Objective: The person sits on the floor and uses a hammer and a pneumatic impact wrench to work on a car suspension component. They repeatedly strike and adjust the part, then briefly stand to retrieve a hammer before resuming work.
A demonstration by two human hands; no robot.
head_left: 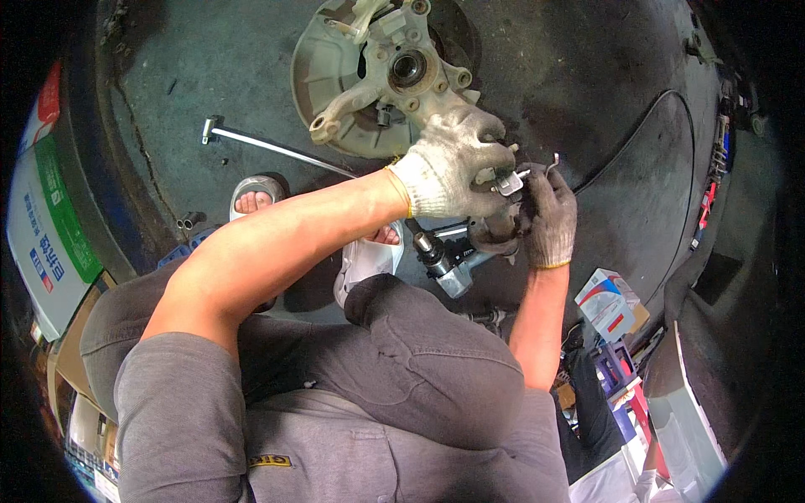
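We are clamping the fingers of our off-white-gloved left hand (453, 163) on a small silvery metal piece (508, 184) near the grey cast-metal wheel knuckle (396, 89), while our dark-grey-gloved right hand (552, 216) is curling beside it, its finger grip being something we cannot tell.

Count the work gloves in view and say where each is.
2: a pale glove on the left hand; a darker-fingered glove on the right hand, farther right. Others may be hidden.
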